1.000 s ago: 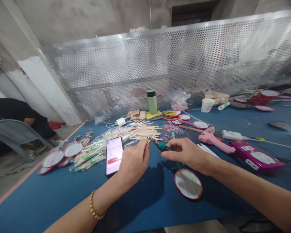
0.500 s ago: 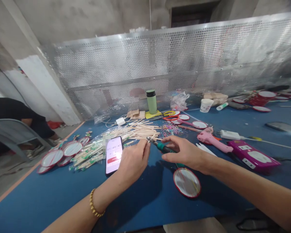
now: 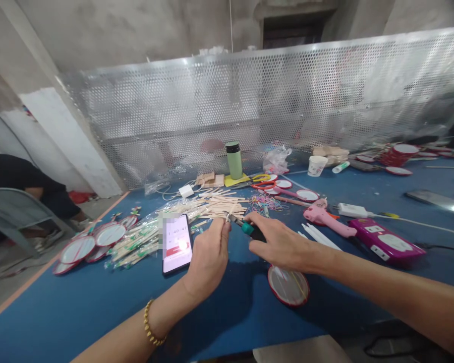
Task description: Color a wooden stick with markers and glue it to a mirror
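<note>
My left hand (image 3: 208, 252) is closed, with thumb and forefinger pinched on a thin pale stick that the fingers mostly hide. My right hand (image 3: 283, 244) is wrapped around pliers (image 3: 246, 228) with green and black handles. Their metal jaws meet the stick right at my left fingertips. Below my right hand lies a round, red-rimmed disc (image 3: 288, 286) with a pale face. Just left of my left hand, a phone (image 3: 177, 244) showing a timer leans on bundled sticks with green ends (image 3: 136, 242). Behind my hands, loose flat wooden sticks (image 3: 223, 202) are spread out.
A pink glue gun (image 3: 329, 219) and a purple box (image 3: 386, 241) lie to the right. Farther back are colourful rubber bands (image 3: 265, 203), scissors (image 3: 263, 185), a green bottle (image 3: 234, 160) and a paper cup (image 3: 318, 166). Red-rimmed discs (image 3: 77, 249) lie left. A perforated metal screen (image 3: 174, 111) borders the table.
My right hand has moved the pliers slightly left, and its fingers have closed further around the handles. The jaws now sit at my left fingertips. The view has shifted a little.
</note>
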A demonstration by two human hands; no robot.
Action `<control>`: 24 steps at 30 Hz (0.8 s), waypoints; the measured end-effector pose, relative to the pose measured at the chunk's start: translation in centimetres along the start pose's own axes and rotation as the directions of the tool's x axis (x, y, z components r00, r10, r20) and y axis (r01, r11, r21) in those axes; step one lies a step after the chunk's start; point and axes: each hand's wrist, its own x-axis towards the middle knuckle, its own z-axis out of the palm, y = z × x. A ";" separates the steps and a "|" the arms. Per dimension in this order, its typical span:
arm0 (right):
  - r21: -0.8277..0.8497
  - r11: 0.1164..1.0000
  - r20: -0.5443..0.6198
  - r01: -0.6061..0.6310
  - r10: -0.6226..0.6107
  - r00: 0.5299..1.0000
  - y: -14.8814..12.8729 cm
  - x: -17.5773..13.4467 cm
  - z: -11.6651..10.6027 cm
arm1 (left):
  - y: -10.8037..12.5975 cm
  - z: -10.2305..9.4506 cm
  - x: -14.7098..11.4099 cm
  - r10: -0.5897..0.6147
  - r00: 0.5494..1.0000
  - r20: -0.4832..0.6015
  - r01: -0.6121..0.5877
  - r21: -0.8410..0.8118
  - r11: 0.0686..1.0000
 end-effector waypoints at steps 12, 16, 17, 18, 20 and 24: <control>-0.141 0.988 0.285 -0.059 0.098 0.954 0.5 2.9 -1.0 | 0.1 0.2 1.2 -0.190 0.924 0.333 0.143 0.161 0.977; -0.120 0.982 0.411 -0.143 0.181 0.893 0.3 3.5 -1.6 | 0.0 0.5 1.1 -0.206 0.911 0.358 0.155 0.166 0.974; -0.111 0.980 0.442 -0.163 0.196 0.876 0.4 3.7 -1.6 | 0.0 0.6 1.0 -0.209 0.907 0.365 0.156 0.168 0.973; -0.102 0.979 0.469 -0.177 0.204 0.859 0.5 3.8 -1.6 | -0.1 0.8 1.0 -0.211 0.903 0.373 0.156 0.172 0.973; -0.085 0.975 0.511 -0.204 0.219 0.832 0.8 4.1 -1.5 | -0.1 1.1 0.9 -0.217 0.895 0.390 0.155 0.185 0.970; -0.042 0.967 0.554 -0.250 0.230 0.800 1.2 4.4 -1.2 | 0.0 1.3 1.0 -0.236 0.880 0.413 0.153 0.224 0.963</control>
